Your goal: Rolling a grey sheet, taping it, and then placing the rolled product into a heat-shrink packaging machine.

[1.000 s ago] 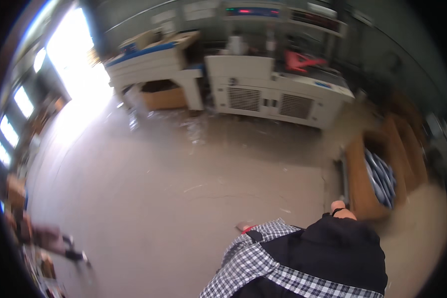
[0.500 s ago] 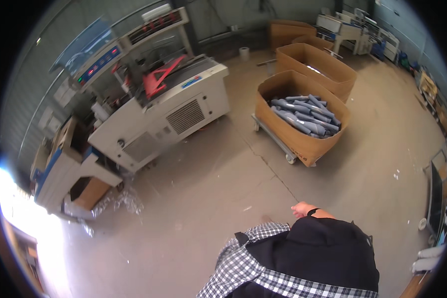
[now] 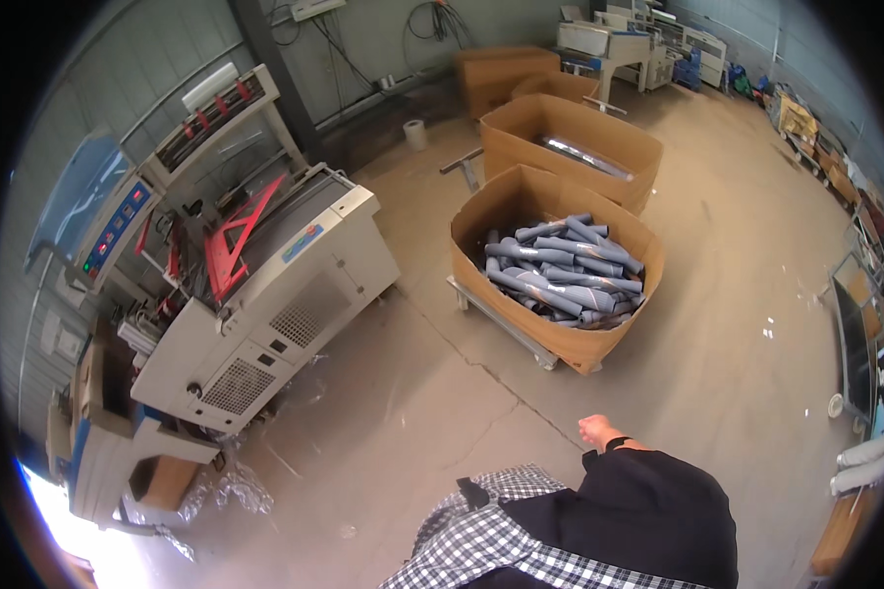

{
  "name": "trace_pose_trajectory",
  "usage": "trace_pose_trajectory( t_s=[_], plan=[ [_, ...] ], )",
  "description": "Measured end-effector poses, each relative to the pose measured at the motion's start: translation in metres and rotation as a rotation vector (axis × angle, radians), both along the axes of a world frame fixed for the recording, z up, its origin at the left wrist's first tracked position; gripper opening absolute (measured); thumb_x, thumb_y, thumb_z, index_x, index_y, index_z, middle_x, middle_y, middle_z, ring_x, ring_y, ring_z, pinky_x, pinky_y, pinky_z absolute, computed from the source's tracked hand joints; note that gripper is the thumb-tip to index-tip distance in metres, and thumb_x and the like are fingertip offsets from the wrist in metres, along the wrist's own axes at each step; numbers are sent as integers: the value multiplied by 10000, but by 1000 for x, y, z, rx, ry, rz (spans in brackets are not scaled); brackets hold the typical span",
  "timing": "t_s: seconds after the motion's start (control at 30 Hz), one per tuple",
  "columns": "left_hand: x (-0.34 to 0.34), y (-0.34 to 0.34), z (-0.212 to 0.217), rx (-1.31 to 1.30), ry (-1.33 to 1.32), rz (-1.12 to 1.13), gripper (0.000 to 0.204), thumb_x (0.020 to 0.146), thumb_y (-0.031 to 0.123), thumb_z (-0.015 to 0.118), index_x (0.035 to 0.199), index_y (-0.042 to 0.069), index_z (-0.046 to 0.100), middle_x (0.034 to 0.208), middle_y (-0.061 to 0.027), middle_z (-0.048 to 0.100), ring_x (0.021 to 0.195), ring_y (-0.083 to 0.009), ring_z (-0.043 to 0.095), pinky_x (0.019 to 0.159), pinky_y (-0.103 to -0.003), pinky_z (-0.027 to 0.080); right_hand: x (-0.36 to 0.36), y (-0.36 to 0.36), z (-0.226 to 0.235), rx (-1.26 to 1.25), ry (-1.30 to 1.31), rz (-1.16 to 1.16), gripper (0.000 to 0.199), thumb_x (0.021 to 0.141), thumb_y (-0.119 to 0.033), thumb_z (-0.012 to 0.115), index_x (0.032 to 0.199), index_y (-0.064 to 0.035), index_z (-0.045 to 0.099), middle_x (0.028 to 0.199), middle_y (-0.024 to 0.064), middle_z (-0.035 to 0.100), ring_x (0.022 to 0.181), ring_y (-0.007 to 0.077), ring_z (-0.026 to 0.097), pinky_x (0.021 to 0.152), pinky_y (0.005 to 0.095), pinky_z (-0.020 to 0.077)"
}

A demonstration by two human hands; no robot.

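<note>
My right hand [image 3: 594,429] reaches out from a black sleeve [image 3: 658,501], with a dark band at the wrist. Its fingers are curled closed, and nothing shows in them. It is held over the bare floor and touches nothing. Nearest to it, farther ahead, a large open cardboard box [image 3: 570,339] sits on a wheeled cart [image 3: 506,326]. Inside lies a jumbled heap of grey tube-shaped pieces [image 3: 550,275]. My left hand is out of view.
At the left stands a cream machine [image 3: 329,285] with a red frame [image 3: 231,245] on top. Behind the near box is another open carton [image 3: 624,157]. Crumpled clear plastic [image 3: 241,486] lies on the floor by the machine. Carts and a dark panel [image 3: 853,339] line the right side.
The boxes look nearer and have moved left and lower in view. The machine has also shifted left and lower. My right hand stays in nearly the same place, still closed.
</note>
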State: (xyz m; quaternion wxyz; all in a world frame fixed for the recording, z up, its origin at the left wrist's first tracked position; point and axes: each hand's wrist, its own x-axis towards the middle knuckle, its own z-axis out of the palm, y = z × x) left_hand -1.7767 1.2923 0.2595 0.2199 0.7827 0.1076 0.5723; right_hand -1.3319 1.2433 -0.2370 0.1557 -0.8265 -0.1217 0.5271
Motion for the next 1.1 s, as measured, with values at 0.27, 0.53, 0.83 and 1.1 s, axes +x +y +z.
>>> trace_pose_trajectory(
  t_s=[0.27,0.53,0.83,1.1],
  plan=[
    [-64,173,-50,257,-395,-212,237,756,9,656,925,72,503,731,2,574,647,-139,553,629,-273,459,31,-47,-96,-283,-58,-86,301,914,-267,564,1089,-25,599,934,112,661,726,217,636,584,357,525],
    [-159,305,-75,565,-658,-327,320,740,-13,683,972,83,484,723,21,565,665,-124,550,646,-258,455,-81,105,-11,-61,-9,-384,302,930,-313,540,1126,-83,555,868,53,655,623,165,613,463,298,480],
    [-214,383,-128,-500,362,-175,167,760,106,724,805,64,568,753,-63,579,734,-264,583,681,-361,477,-8,-62,-106,-57,116,-376,302,950,-262,512,1099,0,533,887,138,652,691,285,643,598,390,551],
    [-277,292,-363,-1362,727,636,191,744,230,700,759,70,597,757,-125,635,748,-304,623,669,-401,487,11,191,-60,-190,60,-263,170,875,-198,519,852,-31,543,695,108,603,495,258,571,452,420,496]
  ],
)
